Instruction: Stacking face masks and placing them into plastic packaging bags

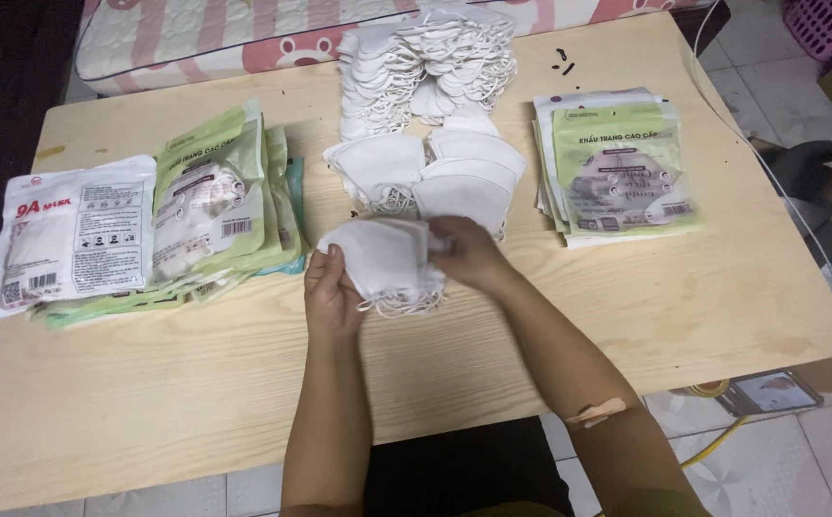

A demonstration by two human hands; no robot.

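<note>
Left hand (332,292) and right hand (469,254) grasp a small stack of folded white fabric masks (382,263), partly hiding it; the stack's long axis runs parallel to the tabletop's (196,383) near edge.

A light wooden table (196,383) carries filled mask packets (148,225) at left, loose white masks (426,105) in the middle, flat empty pouches (617,168) at right.

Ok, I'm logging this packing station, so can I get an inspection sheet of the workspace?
Surface: pale wooden table.
Job's things: small stack of white masks held by both hands; loose mask pile behind.
Clutter: filled packets at left, flat green pouches at right.
Grips: left hand and right hand closed on the stack.
Cables: white cable over the right edge.
Surroundings: tiled floor, pink quilted mat.
</note>
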